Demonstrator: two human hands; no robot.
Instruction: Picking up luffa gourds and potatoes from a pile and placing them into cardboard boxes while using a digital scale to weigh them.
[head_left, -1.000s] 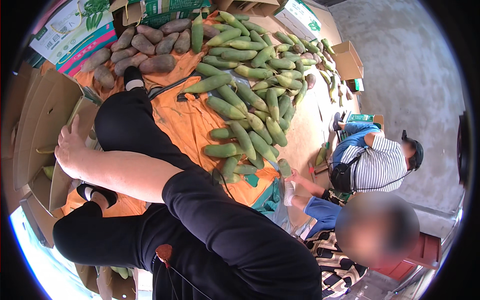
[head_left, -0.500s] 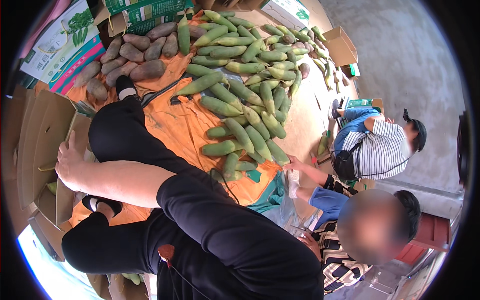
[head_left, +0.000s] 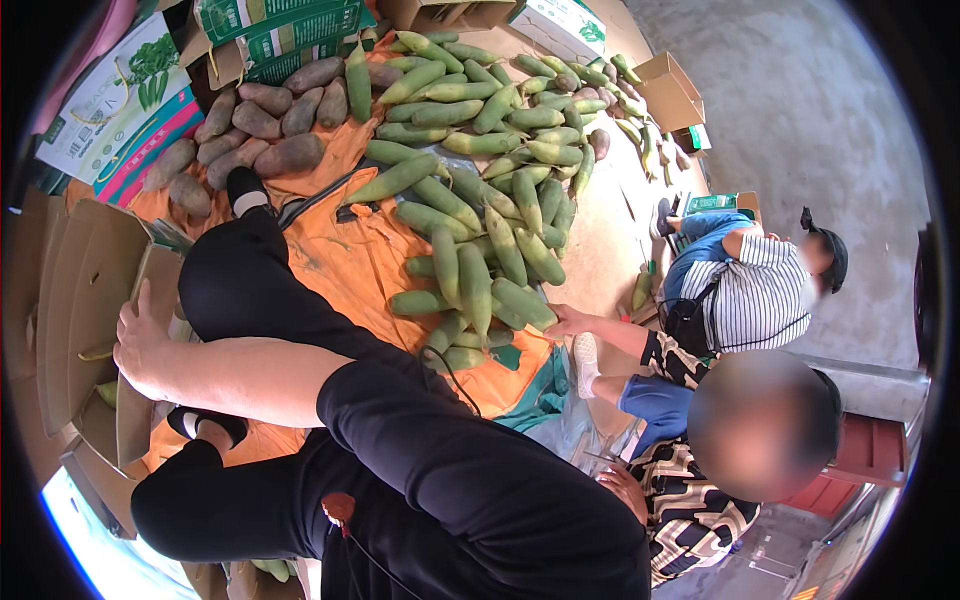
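Note:
My right hand (head_left: 145, 352) reaches far left over my legs and grips the edge of an upright flap on an open cardboard box (head_left: 85, 290). Its fingers curl over the edge toward the inside and one points upward; the fingertips are partly hidden. Inside the box, part of a green radish (head_left: 106, 392) shows below the hand. My left hand is out of view. Beyond my legs, a large heap of green radishes (head_left: 455, 200) covers the orange sheet (head_left: 340, 250). Brownish-purple root vegetables (head_left: 290, 155) lie beside it near my far foot.
A co-worker in a patterned top (head_left: 690, 500) touches a green radish (head_left: 523, 303) at the heap's near end. Another in a striped shirt (head_left: 755, 305) crouches at the right. Green-and-white printed cartons (head_left: 120, 95) stand at the back left. A brown box (head_left: 668, 92) lies at the far right.
Several radishes at the heap's near end have shifted left, one now lying more lengthwise. The co-worker's hand has moved slightly left with them. My right hand stays at the box flap.

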